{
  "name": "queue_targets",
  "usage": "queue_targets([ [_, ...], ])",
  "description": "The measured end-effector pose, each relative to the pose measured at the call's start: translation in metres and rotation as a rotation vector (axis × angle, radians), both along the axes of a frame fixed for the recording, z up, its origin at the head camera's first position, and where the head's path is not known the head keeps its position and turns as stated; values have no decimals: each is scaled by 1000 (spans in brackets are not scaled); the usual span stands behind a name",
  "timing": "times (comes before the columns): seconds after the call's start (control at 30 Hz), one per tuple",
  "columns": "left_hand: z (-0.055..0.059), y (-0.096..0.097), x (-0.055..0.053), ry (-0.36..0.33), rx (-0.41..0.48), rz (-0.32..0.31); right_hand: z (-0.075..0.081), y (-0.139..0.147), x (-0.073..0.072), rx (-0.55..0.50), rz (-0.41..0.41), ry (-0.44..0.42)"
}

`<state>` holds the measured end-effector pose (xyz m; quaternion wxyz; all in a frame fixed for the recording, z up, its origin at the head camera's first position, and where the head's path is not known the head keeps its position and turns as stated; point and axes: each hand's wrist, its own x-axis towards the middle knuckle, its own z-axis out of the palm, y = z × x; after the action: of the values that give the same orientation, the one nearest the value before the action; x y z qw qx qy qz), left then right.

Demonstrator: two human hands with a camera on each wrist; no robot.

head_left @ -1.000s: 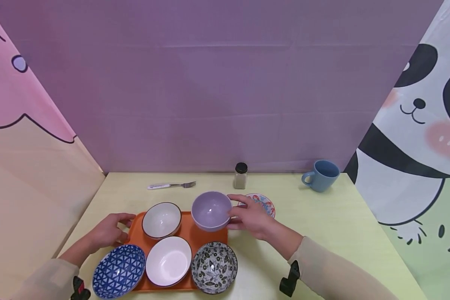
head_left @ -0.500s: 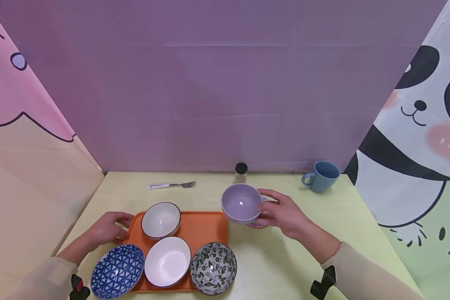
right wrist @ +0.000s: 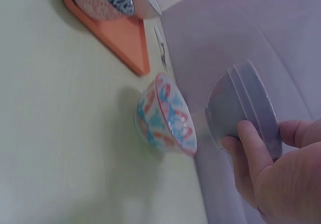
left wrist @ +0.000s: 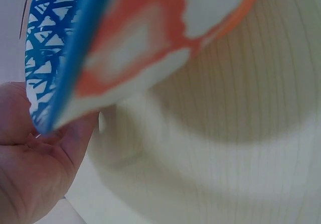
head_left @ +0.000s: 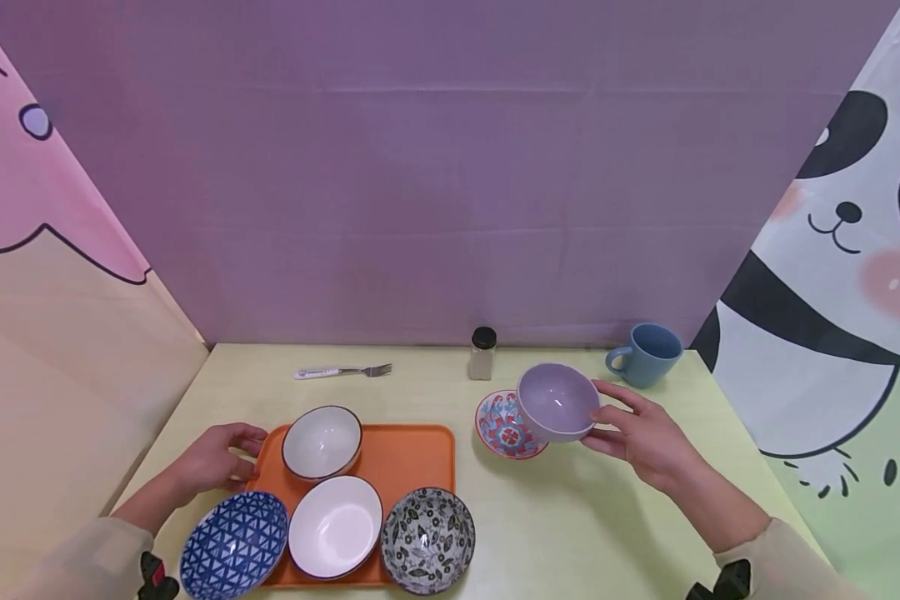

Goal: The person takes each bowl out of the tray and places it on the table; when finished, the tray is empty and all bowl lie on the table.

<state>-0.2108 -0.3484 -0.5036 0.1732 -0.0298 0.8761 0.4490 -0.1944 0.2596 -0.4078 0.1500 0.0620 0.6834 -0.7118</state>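
Note:
My right hand pinches the right side of a lavender bowl, holding it in the air. In the right wrist view the bowl is tilted, with fingers on its outer wall. Near it stands a small red-and-blue patterned bowl on the table. At the left, my left hand holds the edge of the orange tray; its fingertips are hidden in the left wrist view behind a blue triangle-patterned bowl. Two white bowls with dark rims and a black-floral bowl rest on the tray.
A fork with a white handle lies at the back of the table. Farther right stand a black-capped glass jar and a blue mug. A purple cloth hangs behind the table's back edge.
My right hand has carried the lavender bowl rightward from above the tray, past the jar and the small patterned bowl, which is now largely uncovered. The left hand has stayed at the tray's edge.

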Motion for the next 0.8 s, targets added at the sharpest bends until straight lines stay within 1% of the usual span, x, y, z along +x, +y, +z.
queue_targets([
  [0.23, -1, -1, 1, -3, 10, 2, -8, 26, 2, 7, -56, -14],
  [0.4, -1, -1, 1, -2, 11, 6, -17, 41, 4, -20, -107, -46],
  [0.63, 1, 0, 2, -10, 30, 0, -31, 52, 7, -56, -151, -88],
  [0.8, 2, 1, 2, -14, 33, -2, -43, 56, 6, -74, -165, -101],
])
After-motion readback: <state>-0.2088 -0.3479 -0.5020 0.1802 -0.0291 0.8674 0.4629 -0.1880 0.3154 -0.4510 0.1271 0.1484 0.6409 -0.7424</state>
